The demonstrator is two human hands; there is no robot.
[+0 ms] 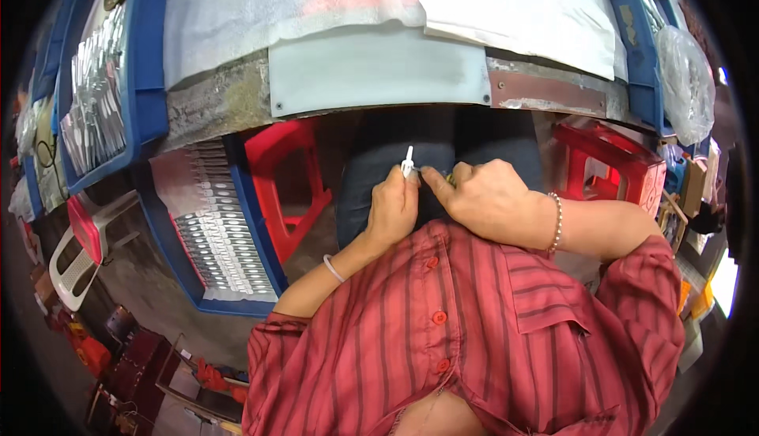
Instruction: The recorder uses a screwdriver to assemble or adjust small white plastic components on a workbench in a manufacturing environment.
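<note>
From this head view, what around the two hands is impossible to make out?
- Small white part held in the left hand: too small to tell its shape; lower end hidden by the fingers.
- What the right hand pinches: hidden by its own fingers.
- Rows of silvery pieces in the blue tray: too small to identify.
- Lap area: covered by the red striped shirt.

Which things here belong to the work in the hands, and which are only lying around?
In hand:
- small white part, pinched by left hand
- right hand, fingertips meeting the part
- blue tray of silvery parts, beside the left arm

Lying about:
- red stool
- white foam sheets on the bench
- clear bag
- second blue tray
</note>
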